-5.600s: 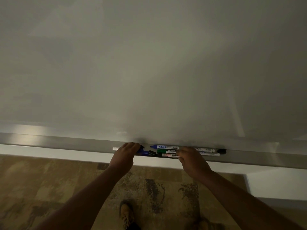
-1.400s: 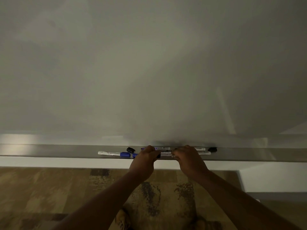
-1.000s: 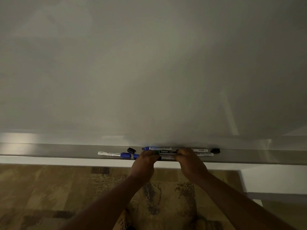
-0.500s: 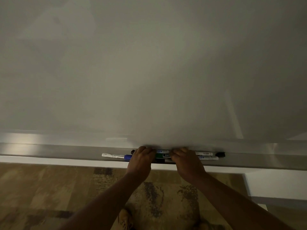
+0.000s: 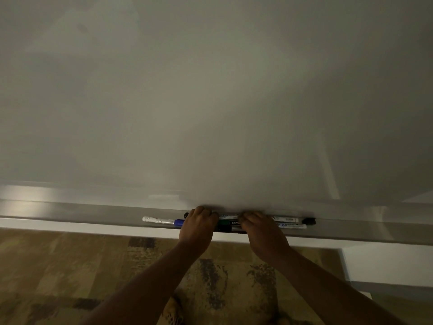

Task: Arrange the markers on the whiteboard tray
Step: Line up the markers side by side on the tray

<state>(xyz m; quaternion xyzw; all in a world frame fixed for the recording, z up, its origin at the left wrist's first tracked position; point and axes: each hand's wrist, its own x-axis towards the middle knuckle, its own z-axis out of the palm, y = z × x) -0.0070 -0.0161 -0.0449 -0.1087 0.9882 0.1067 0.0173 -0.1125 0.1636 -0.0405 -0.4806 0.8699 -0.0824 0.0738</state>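
Several markers lie end to end and side by side on the grey whiteboard tray. A white marker with a blue cap rests left of my hands. Between my hands shows a green marker, with a black-ended one just in front of it. Two white markers and a loose black cap lie to the right. My left hand and my right hand curl down over the middle markers, fingertips against the tray's back. What each hand grips is hidden.
The blank whiteboard fills the upper view. Below the tray runs a white ledge, then a patterned brown carpet. My shoes show at the bottom edge. A white wall base stands at the lower right.
Both hands have drawn closer together over the middle markers and pressed towards the tray's back. The blue-capped white marker at the left has stayed put.
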